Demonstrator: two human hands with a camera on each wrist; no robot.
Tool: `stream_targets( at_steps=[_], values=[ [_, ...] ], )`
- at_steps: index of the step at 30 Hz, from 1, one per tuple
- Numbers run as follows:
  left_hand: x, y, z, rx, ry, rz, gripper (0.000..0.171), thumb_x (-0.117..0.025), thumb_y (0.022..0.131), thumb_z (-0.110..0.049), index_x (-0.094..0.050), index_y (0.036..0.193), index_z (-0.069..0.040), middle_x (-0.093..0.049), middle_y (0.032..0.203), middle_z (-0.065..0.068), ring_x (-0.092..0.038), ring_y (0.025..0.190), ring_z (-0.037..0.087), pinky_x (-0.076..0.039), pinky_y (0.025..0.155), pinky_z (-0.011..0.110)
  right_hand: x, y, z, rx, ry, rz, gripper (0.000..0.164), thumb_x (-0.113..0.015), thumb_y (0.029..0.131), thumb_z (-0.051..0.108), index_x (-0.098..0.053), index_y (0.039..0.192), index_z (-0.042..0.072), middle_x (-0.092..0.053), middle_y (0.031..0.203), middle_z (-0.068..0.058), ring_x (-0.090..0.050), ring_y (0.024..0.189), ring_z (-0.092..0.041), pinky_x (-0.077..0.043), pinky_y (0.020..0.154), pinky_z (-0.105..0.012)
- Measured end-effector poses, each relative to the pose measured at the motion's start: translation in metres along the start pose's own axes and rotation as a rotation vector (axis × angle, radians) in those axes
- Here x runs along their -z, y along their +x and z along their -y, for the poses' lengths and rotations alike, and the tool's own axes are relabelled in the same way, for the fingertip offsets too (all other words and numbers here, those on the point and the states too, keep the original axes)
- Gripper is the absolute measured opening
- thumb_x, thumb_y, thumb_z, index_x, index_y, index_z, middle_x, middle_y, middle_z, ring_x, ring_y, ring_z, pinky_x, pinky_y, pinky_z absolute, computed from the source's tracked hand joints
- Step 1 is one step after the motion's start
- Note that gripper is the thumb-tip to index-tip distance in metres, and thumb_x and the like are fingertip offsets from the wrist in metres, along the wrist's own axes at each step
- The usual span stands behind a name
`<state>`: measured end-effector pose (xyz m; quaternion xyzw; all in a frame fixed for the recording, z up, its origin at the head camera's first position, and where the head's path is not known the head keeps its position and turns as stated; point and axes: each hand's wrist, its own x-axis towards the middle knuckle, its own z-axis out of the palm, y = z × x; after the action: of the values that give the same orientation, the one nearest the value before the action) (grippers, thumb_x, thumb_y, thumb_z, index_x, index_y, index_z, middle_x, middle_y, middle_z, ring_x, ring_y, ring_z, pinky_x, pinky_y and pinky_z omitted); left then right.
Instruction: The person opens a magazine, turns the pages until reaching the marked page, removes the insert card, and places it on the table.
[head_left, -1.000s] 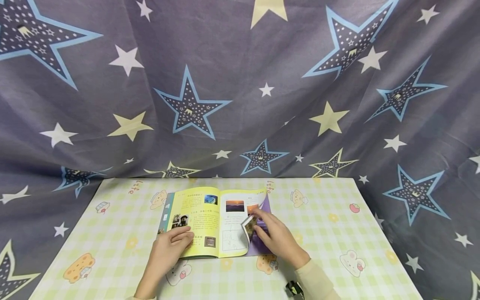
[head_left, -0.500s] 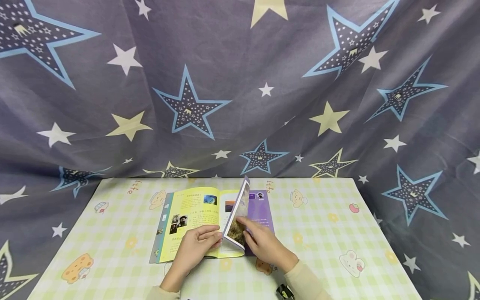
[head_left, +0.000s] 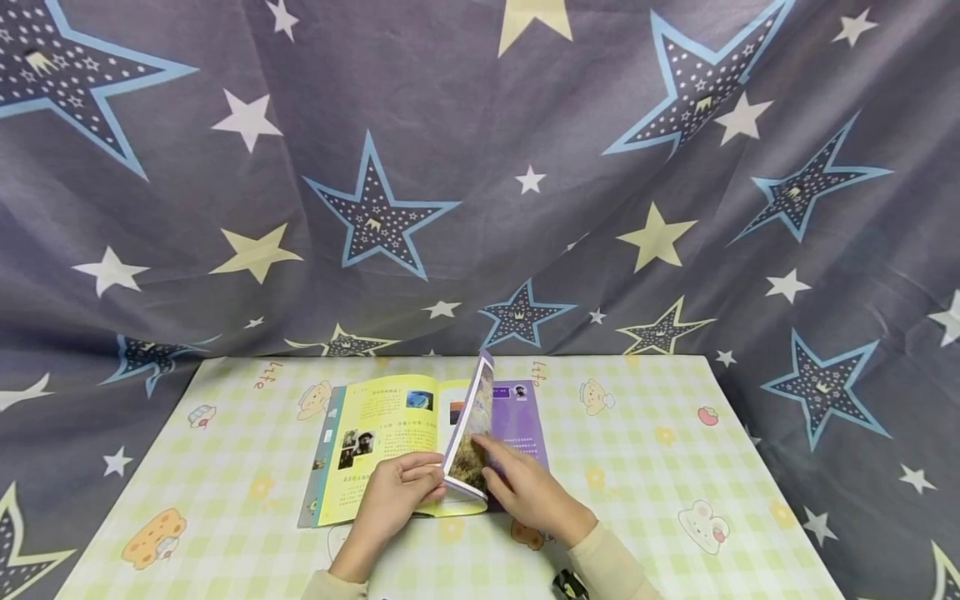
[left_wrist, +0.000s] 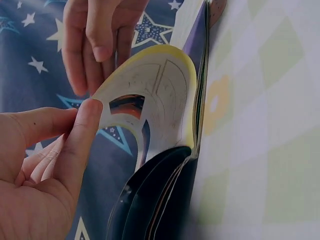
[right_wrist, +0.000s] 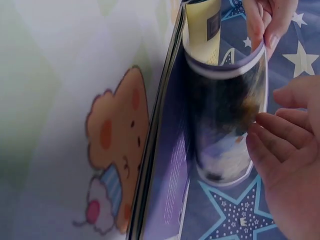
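An open magazine (head_left: 405, 400) lies on the table, its left side yellow with text and small photos. One page (head_left: 478, 400) stands raised and curved near the middle, with a landscape picture facing right. My left hand (head_left: 401, 490) pinches that page's free edge between thumb and index finger, as the left wrist view shows with the page (left_wrist: 170, 120) arching away. My right hand (head_left: 534, 496) touches the picture side with extended fingertips; in the right wrist view its thumb stays apart from the page (right_wrist: 222, 125). Beneath lies a purple page (head_left: 525, 425) with white text.
A green-checked tablecloth (head_left: 637, 525) with cartoon prints covers the table. Behind and beside it hangs a dark curtain (head_left: 480, 208) with stars. By the right sleeve (head_left: 611, 562), near the front, is a small black object (head_left: 568, 585).
My left hand has moved right from the yellow page to the lifted page's edge. That page has swung up and left, uncovering the purple page; my right hand has shifted slightly left.
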<state>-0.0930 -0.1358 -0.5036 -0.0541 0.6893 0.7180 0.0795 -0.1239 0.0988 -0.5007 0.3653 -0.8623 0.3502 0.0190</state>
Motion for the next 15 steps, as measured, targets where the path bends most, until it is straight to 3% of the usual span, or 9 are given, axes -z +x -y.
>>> stream_targets(
  at_steps=[6,15],
  values=[
    [0.019,-0.006,-0.003,0.034,-0.024,-0.069,0.028,-0.069,0.092,0.002,-0.067,0.120,0.008,-0.073,0.101,0.020,-0.073,0.087,0.035,-0.062,0.076,0.034,0.007,-0.007,-0.010,-0.073,-0.046,0.020,0.056,-0.061,0.101,0.017,-0.041,0.152,0.004,-0.049,0.147,-0.016,-0.048,0.134,-0.030,-0.041,0.111,-0.046],
    [0.070,-0.022,-0.004,0.083,-0.007,-0.232,0.034,-0.069,0.092,0.004,-0.064,0.125,0.008,-0.073,0.102,0.019,-0.073,0.086,0.032,-0.061,0.078,0.033,0.015,-0.023,-0.029,-0.104,-0.224,0.257,0.075,-0.082,0.083,0.028,-0.050,0.144,-0.002,-0.043,0.147,-0.027,-0.038,0.137,-0.045,-0.035,0.112,-0.058]
  ],
)
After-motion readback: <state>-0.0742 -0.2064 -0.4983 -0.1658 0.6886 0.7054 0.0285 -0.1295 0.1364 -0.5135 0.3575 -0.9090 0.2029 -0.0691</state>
